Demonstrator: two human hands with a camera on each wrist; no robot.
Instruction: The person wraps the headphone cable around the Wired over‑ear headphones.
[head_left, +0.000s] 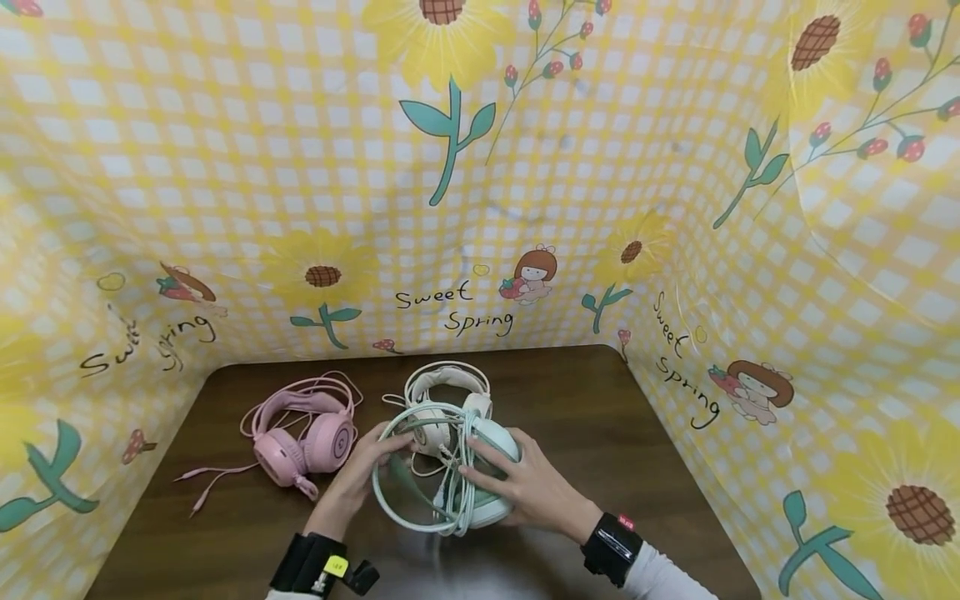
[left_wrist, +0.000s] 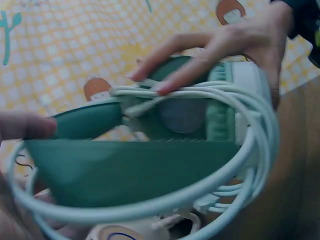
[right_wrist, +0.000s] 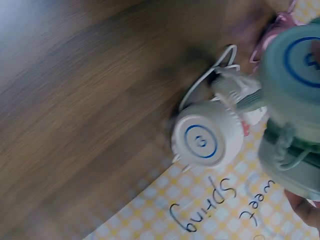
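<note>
Mint-green headphones (head_left: 497, 438), with their pale cable wound in loops about the ear cups, are held up above the table in both hands. My left hand (head_left: 365, 468) grips the headband side, its thumb (left_wrist: 30, 125) against the dark green band in the left wrist view. Around the ear cups, my right hand (head_left: 534, 487) holds on, with fingers lying over the wound cable (left_wrist: 200, 91). In the right wrist view, one mint ear cup (right_wrist: 285, 75) is near and a little of a hand shows at the edge. White headphones (head_left: 482, 406) rest on the table just behind, partly covered.
Pink headphones (head_left: 330, 440) lie to the left, their two plug ends (head_left: 198, 504) stretched toward the left table edge. The dark wooden table (head_left: 600, 433) meets a yellow checked cloth (head_left: 480, 225) at the back and sides.
</note>
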